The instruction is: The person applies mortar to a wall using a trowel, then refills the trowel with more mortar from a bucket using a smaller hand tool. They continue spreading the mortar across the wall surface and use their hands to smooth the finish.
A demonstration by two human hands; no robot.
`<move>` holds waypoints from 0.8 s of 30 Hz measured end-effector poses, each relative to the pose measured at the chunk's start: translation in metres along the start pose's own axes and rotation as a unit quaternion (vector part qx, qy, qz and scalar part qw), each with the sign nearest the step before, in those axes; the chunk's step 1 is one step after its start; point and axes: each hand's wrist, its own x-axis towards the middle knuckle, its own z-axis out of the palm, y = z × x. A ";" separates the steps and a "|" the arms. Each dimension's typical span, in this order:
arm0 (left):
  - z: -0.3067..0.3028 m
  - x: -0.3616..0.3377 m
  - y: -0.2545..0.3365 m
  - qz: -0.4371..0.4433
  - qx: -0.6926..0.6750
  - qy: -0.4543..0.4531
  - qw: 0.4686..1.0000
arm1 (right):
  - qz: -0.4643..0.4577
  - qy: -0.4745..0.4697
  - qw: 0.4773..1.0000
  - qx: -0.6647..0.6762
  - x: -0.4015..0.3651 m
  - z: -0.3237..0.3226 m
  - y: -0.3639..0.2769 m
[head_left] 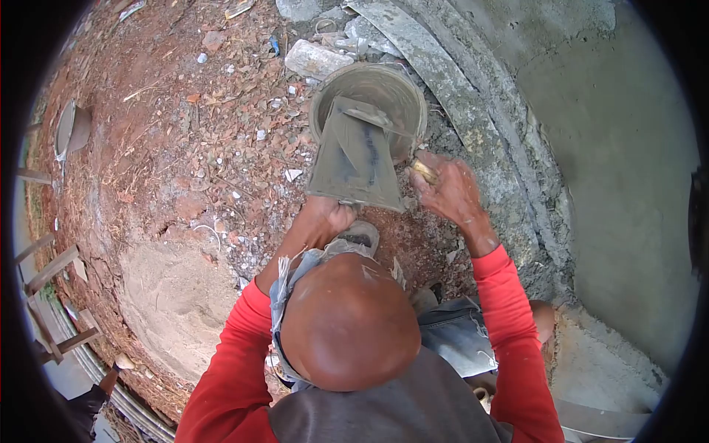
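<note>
My left hand [338, 213] is closed under the near edge of a flat mortar board [358, 166], its grip partly hidden by the board. Wet grey mortar is smeared over the board, which lies tilted across the near rim of a round bucket [420, 100]. My right hand [447, 188] is wrapped round the yellowish handle [424, 171] of a trowel, right of the board. The trowel's blade [367, 114] rests near the board's far end, over the bucket, with mortar on it.
A long mortar-splashed plank [436, 70] and a curved concrete edge [543, 155] run along the right. Smooth wet cement [620, 184] lies beyond. Pale sand [173, 295], another bucket [72, 131] and wooden pieces [53, 269] are at left. Another person's hand [109, 380] shows at lower left.
</note>
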 end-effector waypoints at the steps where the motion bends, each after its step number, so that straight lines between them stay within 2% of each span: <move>1: 0.003 -0.004 -0.001 0.000 0.023 0.000 1.000 | 0.027 -0.017 0.999 -0.021 0.014 0.013 0.008; 2: 0.005 -0.008 0.001 0.001 0.032 0.001 0.999 | 0.052 -0.034 0.997 -0.041 0.022 0.020 0.009; 5: 0.008 -0.017 0.008 0.009 0.020 0.010 1.000 | 0.078 -0.011 0.991 0.106 0.011 -0.006 -0.023; 7: -0.035 0.009 0.014 -0.013 -0.022 -0.023 0.999 | 0.077 -0.040 0.987 0.136 -0.018 -0.036 -0.055; 8: -0.047 0.023 0.017 -0.029 -0.037 -0.044 0.998 | 0.043 -0.031 0.987 0.148 -0.031 -0.044 -0.064; 10: -0.009 0.009 0.011 -0.011 0.034 0.030 0.999 | -0.012 -0.013 0.985 0.172 -0.055 -0.056 -0.076; 11: 0.005 0.003 0.006 -0.006 0.073 0.067 0.995 | 0.004 -0.042 0.987 0.156 -0.052 -0.056 -0.077; 14: 0.002 -0.003 0.007 -0.057 0.071 -0.108 0.990 | 0.056 -0.095 0.989 0.098 -0.013 -0.042 -0.061; 16: -0.004 -0.009 0.012 -0.060 0.072 -0.143 0.985 | 0.095 -0.082 0.989 0.073 0.028 -0.001 -0.022; 17: -0.013 -0.016 0.015 -0.042 0.068 -0.121 0.989 | 0.121 -0.070 0.987 0.074 0.040 0.013 -0.011; 21: -0.059 -0.056 0.047 0.080 0.047 -0.032 0.995 | 0.132 -0.043 0.986 0.094 0.044 0.007 -0.014; 24: -0.078 -0.052 0.090 0.179 0.058 -0.020 0.982 | 0.139 -0.052 0.984 0.096 0.020 0.002 -0.009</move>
